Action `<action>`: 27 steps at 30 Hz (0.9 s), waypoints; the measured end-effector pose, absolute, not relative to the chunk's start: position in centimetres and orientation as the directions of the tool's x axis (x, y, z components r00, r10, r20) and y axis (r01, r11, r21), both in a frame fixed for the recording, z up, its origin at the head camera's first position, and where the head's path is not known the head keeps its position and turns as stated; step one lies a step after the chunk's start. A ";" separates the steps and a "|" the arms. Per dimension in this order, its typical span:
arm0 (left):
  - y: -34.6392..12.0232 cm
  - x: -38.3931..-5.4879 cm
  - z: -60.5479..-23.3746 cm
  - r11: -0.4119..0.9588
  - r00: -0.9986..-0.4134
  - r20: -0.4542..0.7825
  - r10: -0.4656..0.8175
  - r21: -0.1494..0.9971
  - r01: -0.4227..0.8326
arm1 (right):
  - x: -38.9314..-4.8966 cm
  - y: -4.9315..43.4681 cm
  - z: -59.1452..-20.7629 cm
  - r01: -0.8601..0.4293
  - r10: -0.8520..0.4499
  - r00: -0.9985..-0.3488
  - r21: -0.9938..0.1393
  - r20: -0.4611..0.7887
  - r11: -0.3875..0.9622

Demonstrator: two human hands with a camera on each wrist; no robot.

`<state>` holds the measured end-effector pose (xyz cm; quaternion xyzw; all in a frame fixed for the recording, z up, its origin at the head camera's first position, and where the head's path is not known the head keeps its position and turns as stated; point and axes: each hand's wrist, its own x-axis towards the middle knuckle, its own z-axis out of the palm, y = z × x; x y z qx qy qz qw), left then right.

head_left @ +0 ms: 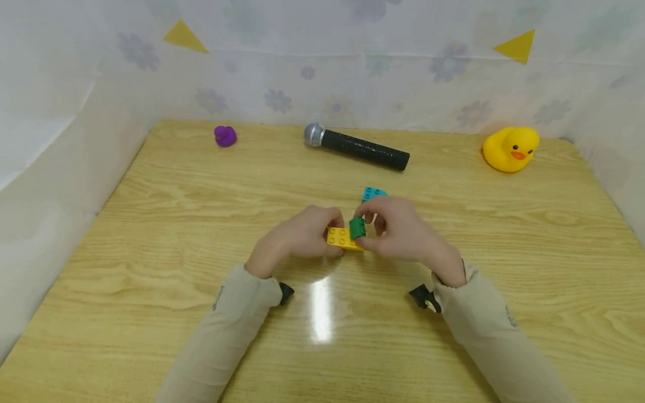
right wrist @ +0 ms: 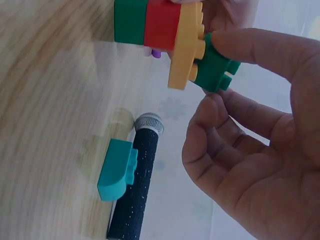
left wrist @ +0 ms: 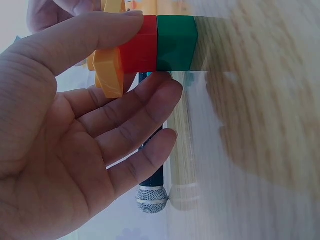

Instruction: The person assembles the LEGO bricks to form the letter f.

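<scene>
My left hand (head_left: 306, 232) grips a small tower of toy building bricks in the middle of the table. From the bottom it has a green brick (left wrist: 177, 44), a red brick (left wrist: 146, 45) and a long yellow brick (head_left: 339, 237) with its studs up. Thumb and fingertips of my right hand (head_left: 403, 229) pinch a second green brick (head_left: 357, 228). In the right wrist view this upper green brick (right wrist: 212, 64) sits tilted against the studs at one end of the yellow brick (right wrist: 182, 52). A turquoise brick (right wrist: 116, 172) with one rounded end lies just behind my right hand.
Behind the bricks lies a black microphone (head_left: 364, 150) with a silver head. A small purple duck (head_left: 225, 136) stands at the back left, a larger yellow duck (head_left: 508, 151) at the back right. A flowered white cloth (head_left: 322, 89) hangs along the table's far edge.
</scene>
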<state>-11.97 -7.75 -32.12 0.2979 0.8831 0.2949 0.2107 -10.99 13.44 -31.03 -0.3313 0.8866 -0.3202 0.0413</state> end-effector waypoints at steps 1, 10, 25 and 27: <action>-7.8 -12.0 -32.1 0.648 -0.732 -0.199 0.652 0.647 0.402 | -10.9 13.3 -31.1 -0.574 -0.618 -0.771 -0.588 0.153 0.570; -7.7 -12.0 -32.1 0.653 -0.735 -0.204 0.647 0.647 0.395 | -10.7 12.7 -31.5 -0.558 -0.606 -0.779 -0.621 0.162 0.550; -7.7 -12.0 -32.2 0.653 -0.733 -0.210 0.647 0.649 0.390 | -10.5 12.2 -31.8 -0.578 -0.622 -0.760 -0.636 0.191 0.511; -7.7 -12.1 -32.2 0.656 -0.733 -0.215 0.645 0.647 0.388 | -10.5 12.2 -31.9 -0.586 -0.629 -0.752 -0.638 0.197 0.500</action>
